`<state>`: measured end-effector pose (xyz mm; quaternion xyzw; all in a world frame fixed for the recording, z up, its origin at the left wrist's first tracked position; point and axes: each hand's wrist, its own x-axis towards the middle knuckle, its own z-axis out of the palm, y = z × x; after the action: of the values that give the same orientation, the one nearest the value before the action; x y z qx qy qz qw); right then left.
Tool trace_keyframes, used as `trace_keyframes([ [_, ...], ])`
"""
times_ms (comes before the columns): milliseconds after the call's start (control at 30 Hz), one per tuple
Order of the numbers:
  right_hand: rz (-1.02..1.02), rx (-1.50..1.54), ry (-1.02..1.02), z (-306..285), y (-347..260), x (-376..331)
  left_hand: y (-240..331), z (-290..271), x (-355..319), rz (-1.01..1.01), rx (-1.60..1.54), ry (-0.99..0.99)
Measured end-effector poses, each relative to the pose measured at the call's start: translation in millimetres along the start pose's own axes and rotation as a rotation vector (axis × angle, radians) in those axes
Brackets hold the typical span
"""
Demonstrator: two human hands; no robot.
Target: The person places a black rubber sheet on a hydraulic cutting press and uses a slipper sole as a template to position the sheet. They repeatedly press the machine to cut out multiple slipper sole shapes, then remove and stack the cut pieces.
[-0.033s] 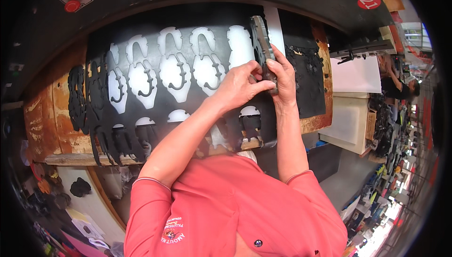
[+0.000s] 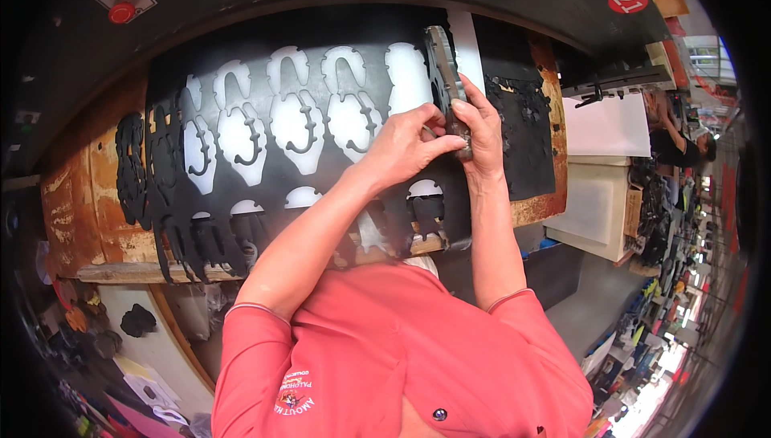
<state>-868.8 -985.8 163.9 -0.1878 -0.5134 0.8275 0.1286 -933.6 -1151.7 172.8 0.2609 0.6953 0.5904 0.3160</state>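
A metal cutting die [image 2: 441, 57] with a dark, shaped edge stands on its side, tilted, between my two hands. My right hand [image 2: 484, 137] grips its near end from the right, thumb toward the die. From the left, my left hand [image 2: 407, 145] has its fingers curled and its thumb against the die's near end; its fingertips are partly hidden. Beneath lies a black sheet [image 2: 273, 185] with rows of sole-shaped cutouts showing white below. Inside several cutouts, thin curved black strips remain.
Dark cut pieces [image 2: 132, 169] lie at the left on a worn wooden bed [image 2: 80, 205]. Overhead at the far side spans a dark machine beam with a red button [image 2: 122, 12]. Ragged black scrap [image 2: 518, 133] lies right of my hands. A white-topped stand [image 2: 606, 125] is farther right, with another person beyond.
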Motion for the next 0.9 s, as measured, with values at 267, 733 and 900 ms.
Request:
trace_keyframes([
  [267,0.001,0.064,0.005,3,-5,0,1,2,-3,-0.185,-0.289,0.057],
  [733,-0.001,0.123,-0.025,-2,-7,4,-10,-1,4,-0.072,-0.338,-0.007],
  [900,-0.016,0.089,-0.028,3,-6,0,-7,-20,-19,-0.107,-0.160,0.173],
])
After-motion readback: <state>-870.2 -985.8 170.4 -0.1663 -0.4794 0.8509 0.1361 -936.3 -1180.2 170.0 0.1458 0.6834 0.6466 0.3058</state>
